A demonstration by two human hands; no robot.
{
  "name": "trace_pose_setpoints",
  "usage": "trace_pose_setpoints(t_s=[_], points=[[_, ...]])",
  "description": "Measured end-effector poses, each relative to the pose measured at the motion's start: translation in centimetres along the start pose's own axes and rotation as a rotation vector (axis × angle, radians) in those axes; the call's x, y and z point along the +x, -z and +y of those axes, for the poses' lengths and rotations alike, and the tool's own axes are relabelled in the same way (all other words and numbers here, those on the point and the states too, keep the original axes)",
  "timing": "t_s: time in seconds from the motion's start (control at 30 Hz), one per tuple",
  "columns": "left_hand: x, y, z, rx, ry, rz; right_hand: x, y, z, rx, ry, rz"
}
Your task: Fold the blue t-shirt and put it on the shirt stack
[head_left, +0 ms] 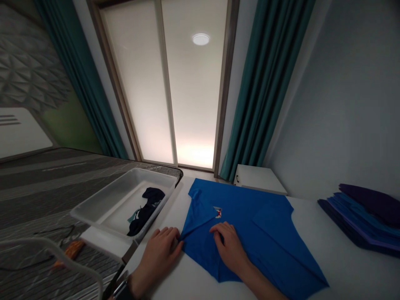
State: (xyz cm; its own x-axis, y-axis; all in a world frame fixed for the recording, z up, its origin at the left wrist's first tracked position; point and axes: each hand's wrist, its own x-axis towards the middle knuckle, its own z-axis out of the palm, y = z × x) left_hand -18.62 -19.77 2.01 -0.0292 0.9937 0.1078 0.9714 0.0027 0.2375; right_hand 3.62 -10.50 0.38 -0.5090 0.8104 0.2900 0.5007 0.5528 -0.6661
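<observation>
A blue T-shirt [240,208] lies spread on the white table, slightly wrinkled, with a small white-and-red print [218,212] on it. My left hand [162,250] is at the shirt's left edge, its thumb and fingers closed on the cloth there. A crease runs from that spot towards the print. My right hand [228,246] rests over the shirt just below the print, fingers loosely bent and the thumb apart from them. No object shows in my right hand.
A translucent plastic bin [103,196] with dark clothing [148,210] stands to the left. On the right is a stack of folded dark and blue garments [365,221]. A white cabinet [261,179] stands beyond the table [328,237]. A pale curved tube [56,250] crosses the lower left.
</observation>
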Motion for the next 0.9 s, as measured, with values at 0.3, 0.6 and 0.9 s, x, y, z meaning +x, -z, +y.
trace_pose_setpoints(t_s=[0.3,0.6,0.9], points=[[0.8,-0.4,0.8,0.001,0.049,0.021,0.0,-0.1,0.1,-0.012,-0.004,-0.008],[0.0,-1.0,-0.6,-0.127,-0.13,0.07,0.1,0.0,-0.1,-0.006,0.017,-0.017],[0.7,-2.3,-2.1,-0.237,0.009,0.109,1.2,1.5,0.2,-0.171,-0.026,-0.073]])
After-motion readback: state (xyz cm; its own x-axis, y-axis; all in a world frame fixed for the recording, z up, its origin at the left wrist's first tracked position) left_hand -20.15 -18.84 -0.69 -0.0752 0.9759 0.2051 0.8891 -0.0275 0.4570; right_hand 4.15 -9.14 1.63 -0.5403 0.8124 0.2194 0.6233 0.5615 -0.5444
